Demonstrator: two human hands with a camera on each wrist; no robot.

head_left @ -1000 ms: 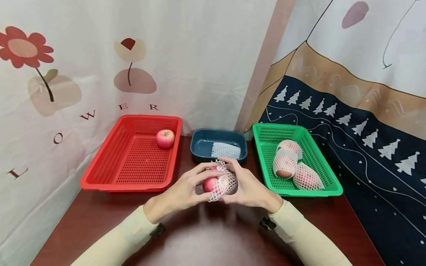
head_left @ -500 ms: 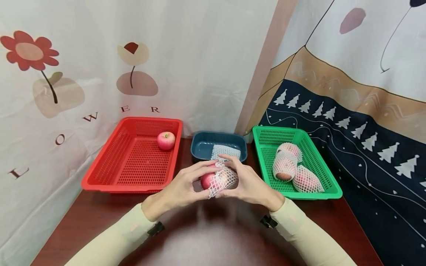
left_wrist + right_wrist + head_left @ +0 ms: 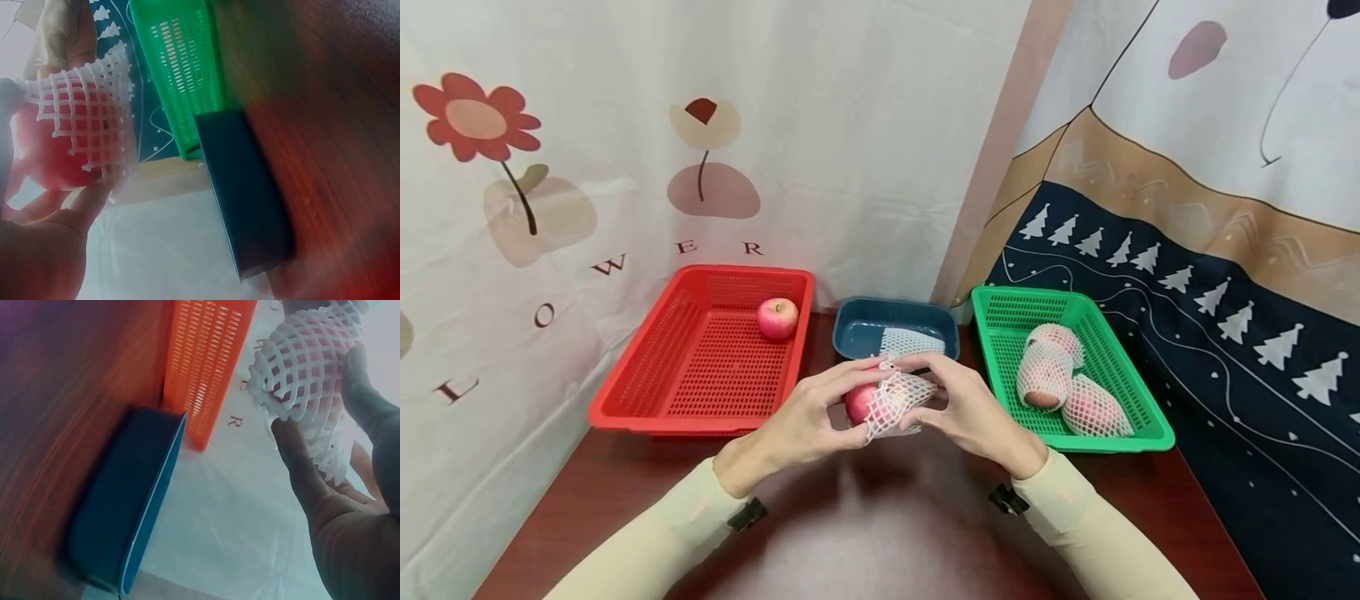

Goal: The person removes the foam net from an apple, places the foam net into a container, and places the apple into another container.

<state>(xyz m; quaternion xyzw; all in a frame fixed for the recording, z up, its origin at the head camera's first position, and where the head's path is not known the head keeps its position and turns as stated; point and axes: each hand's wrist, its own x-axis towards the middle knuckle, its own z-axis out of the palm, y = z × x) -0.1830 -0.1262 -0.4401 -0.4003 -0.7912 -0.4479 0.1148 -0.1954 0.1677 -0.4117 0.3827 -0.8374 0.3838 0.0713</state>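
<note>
A red apple [image 3: 859, 403] is held up over the table between the two hands, partly inside a white foam net [image 3: 897, 402]. My left hand [image 3: 808, 417] grips the apple's bare left side, fingers above and thumb below. On the other side my right hand [image 3: 973, 410] holds the net, its thumb and fingers bent around the mesh. In the left wrist view the apple [image 3: 53, 147] shows bare red skin below the net's edge [image 3: 94, 119]. The right wrist view has the net [image 3: 312, 362] covering the apple's other end, with loose mesh at its opening.
A red basket [image 3: 700, 423] at left holds one bare apple [image 3: 777, 318]. Behind the hands stands a dark blue tray [image 3: 857, 329] with flat foam nets [image 3: 912, 342]. The green basket [image 3: 1075, 443] at right holds several netted apples [image 3: 1096, 406]. A printed curtain [image 3: 865, 167] hangs behind.
The apple and both hands have shifted slightly left. My right thumb has moved up onto the net's side, and the right fingers have slid along the mesh.
</note>
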